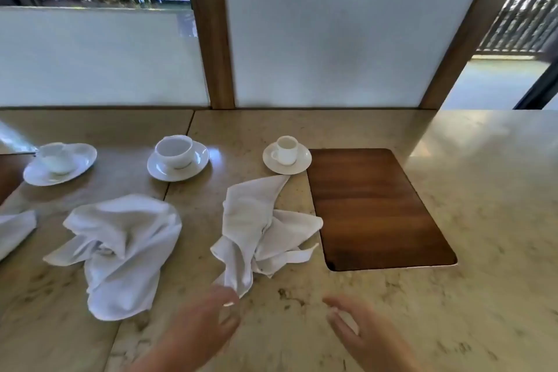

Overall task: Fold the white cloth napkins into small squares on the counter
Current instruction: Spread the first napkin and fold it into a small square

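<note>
**A:** So the counter is big and slick-looking stone, with a wooden board set in at about 2 o'clock from the hands. The middle napkin is a crumpled heap dead ahead at 12, another crumpled napkin sits at 10. Nothing's folded yet, I'd say.

**B:** What could go wrong?

**A:** My guess: tug that near corner and the far tip, which lies just beside the small cup and saucer at 12, drags it along. On stone the cloth may also slide instead of spreading flat.

**B:** And the hands?

**A:** Left hand reaches forward, fingertips at the napkin's nearest corner; too blurry to tell whether it's pinching or just touching. Right hand hovers low at 1 o'clock, fingers spread and loose, holding nothing.
</note>
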